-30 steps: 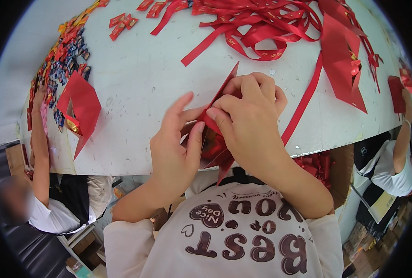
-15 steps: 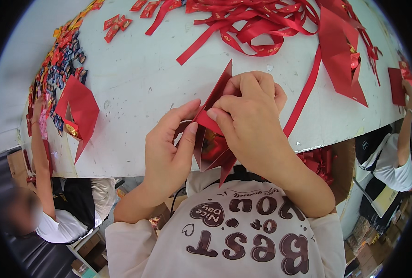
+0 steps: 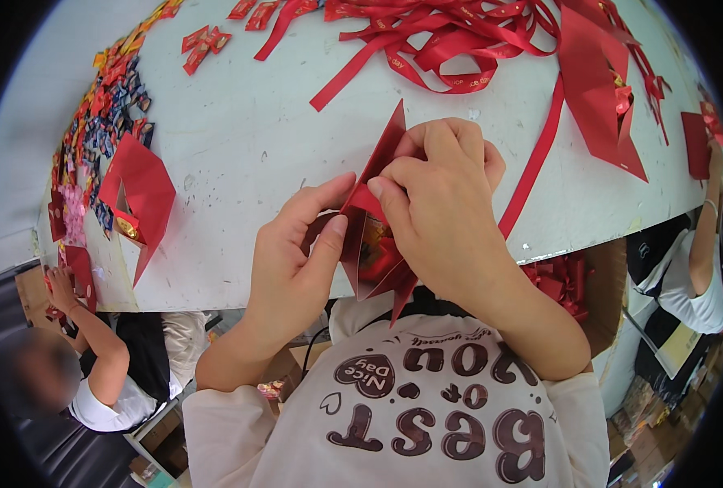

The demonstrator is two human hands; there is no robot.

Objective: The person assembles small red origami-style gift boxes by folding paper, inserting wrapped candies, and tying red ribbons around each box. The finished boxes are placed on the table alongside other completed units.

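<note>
A folded red card gift box [image 3: 391, 137] stands tilted between my hands at the near edge of the table. My left hand [image 3: 296, 248] pinches its left side between thumb and fingers. My right hand [image 3: 447, 191] is closed on a short stretch of red ribbon [image 3: 368, 203] at the top of the box, thumb bent against it; some fingertips are hidden behind the hand. Shiny wrapped sweets [image 3: 374, 252] show through the opening below the ribbon. A pointed ribbon end hangs from the box's lower side.
Another red box [image 3: 146, 195] lies left, a larger one [image 3: 593, 89] right. Printed red ribbons [image 3: 459, 41] pile up at the back. Many wrapped sweets [image 3: 105, 118] line the left edge. A carton of red bows [image 3: 565, 289] stands below the table. Co-workers sit at both sides.
My right hand has risen slightly, drawing the ribbon a little up from the opening. My left hand keeps its pinch. The left co-worker's arm has pulled back toward the table edge.
</note>
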